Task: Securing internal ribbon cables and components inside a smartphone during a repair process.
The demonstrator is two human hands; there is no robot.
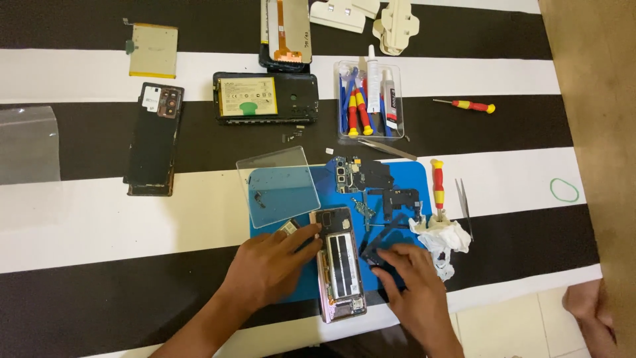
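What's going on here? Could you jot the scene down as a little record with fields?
Surface: black-and-white striped cloth
Work pad: blue mat
Left hand: fingers at the upper left edge of the opened phone
Right hand: fingertips on a small dark part beside the phone
On mat: circuit boards, clear plate, red-and-yellow screwdriver
Farther back: clear tool box, second opened phone

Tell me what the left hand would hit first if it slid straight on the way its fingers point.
Probably the opened phone: the left hand points right and slightly up, with its fingertips already at the phone's upper left edge.
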